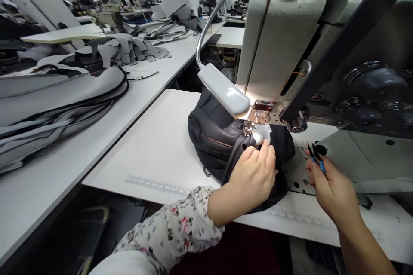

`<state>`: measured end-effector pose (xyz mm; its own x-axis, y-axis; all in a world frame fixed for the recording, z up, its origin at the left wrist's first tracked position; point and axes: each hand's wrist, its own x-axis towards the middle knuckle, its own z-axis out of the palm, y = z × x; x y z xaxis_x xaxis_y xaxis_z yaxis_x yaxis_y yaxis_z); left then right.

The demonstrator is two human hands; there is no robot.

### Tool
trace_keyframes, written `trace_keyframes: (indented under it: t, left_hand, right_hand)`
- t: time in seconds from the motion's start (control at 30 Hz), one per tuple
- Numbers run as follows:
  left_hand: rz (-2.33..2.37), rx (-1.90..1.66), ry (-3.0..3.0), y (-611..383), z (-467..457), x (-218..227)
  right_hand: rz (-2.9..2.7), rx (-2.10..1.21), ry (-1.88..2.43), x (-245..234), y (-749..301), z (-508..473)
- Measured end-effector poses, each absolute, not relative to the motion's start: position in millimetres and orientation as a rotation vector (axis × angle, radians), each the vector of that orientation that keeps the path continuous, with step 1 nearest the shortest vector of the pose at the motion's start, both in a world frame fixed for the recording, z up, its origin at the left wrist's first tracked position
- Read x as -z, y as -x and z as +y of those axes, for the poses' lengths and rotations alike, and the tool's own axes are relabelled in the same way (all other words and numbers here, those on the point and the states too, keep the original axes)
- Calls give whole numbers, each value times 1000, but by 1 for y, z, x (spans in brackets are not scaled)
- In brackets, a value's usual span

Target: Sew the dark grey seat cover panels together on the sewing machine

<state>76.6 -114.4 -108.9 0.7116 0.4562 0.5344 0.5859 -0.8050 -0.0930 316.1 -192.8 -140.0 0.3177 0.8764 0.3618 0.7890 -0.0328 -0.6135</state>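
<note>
A black leather-like cover (213, 137) with an orange stitch line lies bunched under the sewing machine (280, 47). The machine's presser foot (248, 128) stands at the cover's edge, lit by the lamp (226, 90). My left hand (254, 172) grips the cover just in front of the foot, fingers closed near a pale patch of lining (263, 133). My right hand (332, 184) is to the right, apart from the cover, closed around small blue-handled thread snips (316, 159). Their dark blades point up and are parted.
Rulers (155, 184) are marked along the front of the white table (145, 137). On the left table lie a stack of grey covers (58, 103) and many cut grey pieces (129, 49). Thread tension knobs (371, 81) jut out at right.
</note>
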Motion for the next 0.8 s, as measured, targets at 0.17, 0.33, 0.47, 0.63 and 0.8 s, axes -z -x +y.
trace_keyframes:
  t: [0.17,0.33,0.47,0.63,0.8]
  left_hand:
    - [-792,812,2689,-78,-110,113]
    - [-688,867,2751,-75,-105,120]
    - [-666,915,2749,-74,-102,122]
    - [-672,906,2725,-76,-102,127]
    - [-659,877,2704,-75,-103,130]
  right_hand:
    - [-1998,279,1848,72,-253,-163]
    - [-2216,830,1981,57,-225,-151]
    - [-2220,858,2051,48,-215,-141]
    - [-2198,240,2410,34,-197,-113]
    - [-2151,101,2447,36,-192,-100]
